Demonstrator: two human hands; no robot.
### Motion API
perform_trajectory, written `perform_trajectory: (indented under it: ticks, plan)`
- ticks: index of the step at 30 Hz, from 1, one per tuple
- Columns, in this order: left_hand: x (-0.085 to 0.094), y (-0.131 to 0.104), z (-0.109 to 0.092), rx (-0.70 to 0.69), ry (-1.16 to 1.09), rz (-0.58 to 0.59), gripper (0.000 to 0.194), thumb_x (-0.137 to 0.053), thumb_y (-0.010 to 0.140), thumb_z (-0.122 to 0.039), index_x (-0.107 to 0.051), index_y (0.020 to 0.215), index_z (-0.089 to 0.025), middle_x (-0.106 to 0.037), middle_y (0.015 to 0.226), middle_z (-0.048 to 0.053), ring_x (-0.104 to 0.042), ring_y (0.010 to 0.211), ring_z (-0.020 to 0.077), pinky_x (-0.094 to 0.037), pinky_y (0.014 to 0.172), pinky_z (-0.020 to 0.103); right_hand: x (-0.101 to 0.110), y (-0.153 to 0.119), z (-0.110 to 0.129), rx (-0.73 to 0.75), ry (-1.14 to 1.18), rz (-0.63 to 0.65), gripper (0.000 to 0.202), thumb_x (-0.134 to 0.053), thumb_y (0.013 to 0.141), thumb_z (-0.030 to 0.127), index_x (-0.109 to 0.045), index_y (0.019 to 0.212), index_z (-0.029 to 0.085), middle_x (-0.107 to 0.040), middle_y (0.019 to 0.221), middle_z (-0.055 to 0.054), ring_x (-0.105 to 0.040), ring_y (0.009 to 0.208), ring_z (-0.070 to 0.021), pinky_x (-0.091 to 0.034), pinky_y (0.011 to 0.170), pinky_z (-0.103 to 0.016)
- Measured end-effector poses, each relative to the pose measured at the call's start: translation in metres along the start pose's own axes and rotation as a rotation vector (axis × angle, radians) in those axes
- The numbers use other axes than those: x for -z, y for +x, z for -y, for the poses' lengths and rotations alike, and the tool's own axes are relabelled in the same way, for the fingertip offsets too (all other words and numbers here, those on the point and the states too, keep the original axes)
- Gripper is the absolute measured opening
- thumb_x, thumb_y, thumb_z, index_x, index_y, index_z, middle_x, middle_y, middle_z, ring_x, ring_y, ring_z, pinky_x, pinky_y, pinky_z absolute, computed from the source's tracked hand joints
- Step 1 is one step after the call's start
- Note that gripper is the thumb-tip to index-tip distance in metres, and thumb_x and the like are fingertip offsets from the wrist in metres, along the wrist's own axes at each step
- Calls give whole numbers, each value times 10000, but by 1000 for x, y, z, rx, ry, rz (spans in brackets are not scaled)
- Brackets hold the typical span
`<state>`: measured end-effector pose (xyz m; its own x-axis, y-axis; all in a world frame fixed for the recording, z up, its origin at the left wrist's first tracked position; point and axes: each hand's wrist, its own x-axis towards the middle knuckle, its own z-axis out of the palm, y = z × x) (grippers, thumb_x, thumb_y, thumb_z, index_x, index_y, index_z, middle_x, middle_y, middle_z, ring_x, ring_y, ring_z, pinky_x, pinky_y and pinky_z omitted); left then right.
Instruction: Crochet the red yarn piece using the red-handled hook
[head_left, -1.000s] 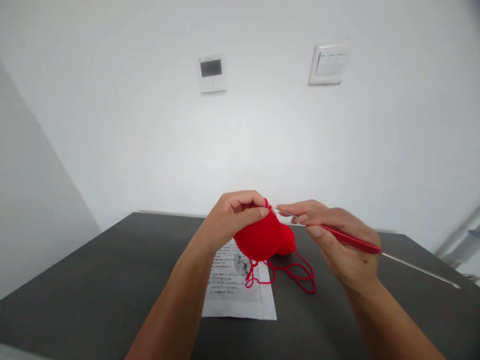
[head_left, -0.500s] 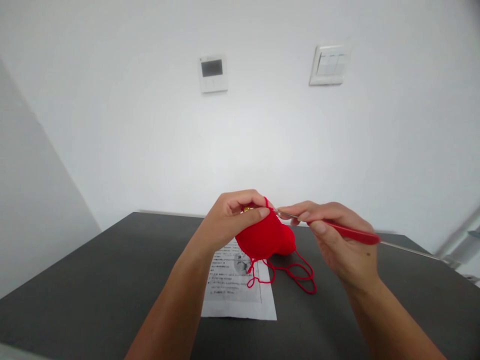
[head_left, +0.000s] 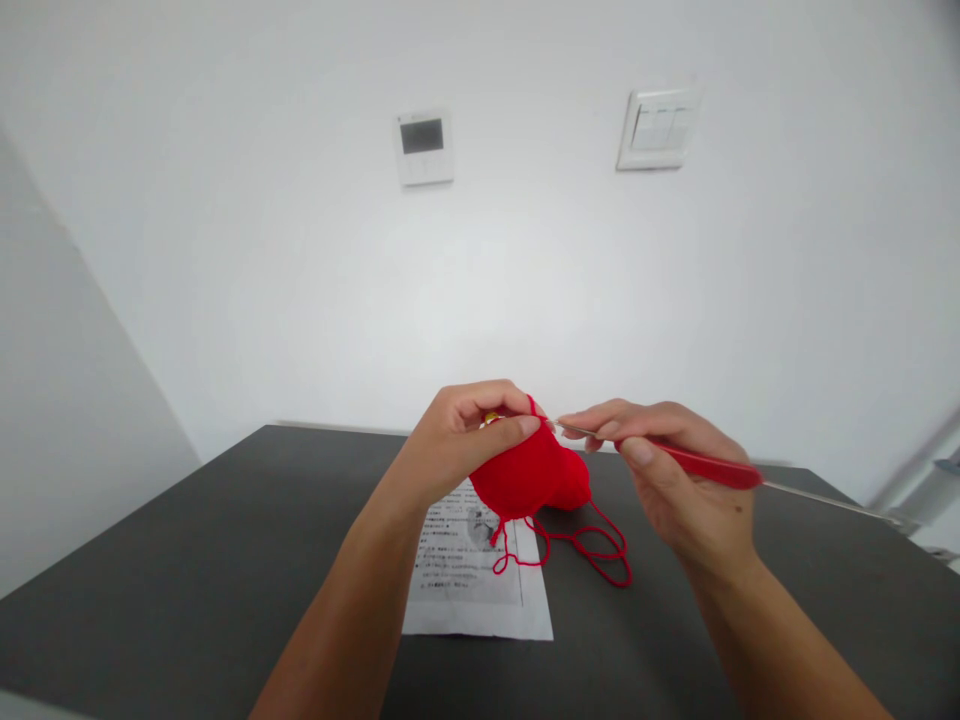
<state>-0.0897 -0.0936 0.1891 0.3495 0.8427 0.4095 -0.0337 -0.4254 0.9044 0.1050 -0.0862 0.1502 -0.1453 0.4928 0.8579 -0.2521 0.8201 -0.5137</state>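
A red crocheted piece is pinched between the thumb and fingers of my left hand, above the table. A strand of red yarn runs over a finger of that hand. My right hand is closed around the red handle of a crochet hook; the thin metal tip reaches the upper edge of the crocheted piece beside my left fingertips. Something small and gold shows under my left fingers. Behind the piece sits a red yarn ball, with loose yarn looping on the table.
A printed sheet of paper lies on the dark table, under the work. A white wall stands behind, with a thermostat panel and a light switch. A grey, blurred object is at the right edge.
Both hands keep nearly the same place and hold. The crocheted piece has shifted very slightly left, and the hook tip has moved a little at its edge.
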Motion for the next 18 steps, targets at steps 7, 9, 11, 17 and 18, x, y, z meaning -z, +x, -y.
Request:
perform_trajectory:
  ticks: [7, 9, 11, 17, 18]
  plan:
    - [-1, -1, -1, 33, 9, 2, 152, -648, 781, -269, -611, 686, -156, -562, 624, -26, -460, 533, 74, -352, 522, 210, 2, 1, 1, -20, -42, -10, 109, -616, 883, 208, -714, 899, 253, -762, 931, -44, -709, 918, -225, -576, 791, -397]
    - [-1, -1, 0, 6, 70, -16, 154, -643, 790, -276, -618, 697, -156, -584, 654, -17, -485, 566, 85, -371, 545, 216, 4, 1, 2, -23, -71, 1, 114, -614, 885, 212, -719, 901, 256, -762, 934, -44, -708, 920, -224, -573, 789, -392]
    - [-1, -1, 1, -41, 158, -44, 158, -628, 809, -282, -626, 712, -157, -611, 704, -3, -519, 620, 100, -395, 584, 226, 6, 1, 3, -24, -104, 30, 130, -611, 887, 204, -725, 912, 262, -760, 944, -42, -704, 926, -218, -569, 794, -379]
    - [-3, -1, 1, -167, 386, -65, 167, -565, 863, -259, -638, 749, -162, -641, 805, 24, -569, 741, 129, -427, 689, 249, 11, 2, 4, -76, -112, 70, 145, -587, 906, 216, -724, 930, 258, -755, 924, -35, -701, 879, -190, -561, 774, -340]
    - [-3, -1, 1, -181, 420, -59, 166, -555, 867, -244, -640, 750, -163, -642, 811, 25, -569, 748, 129, -427, 699, 251, 11, 3, 4, -81, -115, 76, 141, -586, 907, 226, -724, 920, 253, -755, 908, -36, -702, 869, -191, -562, 762, -336]
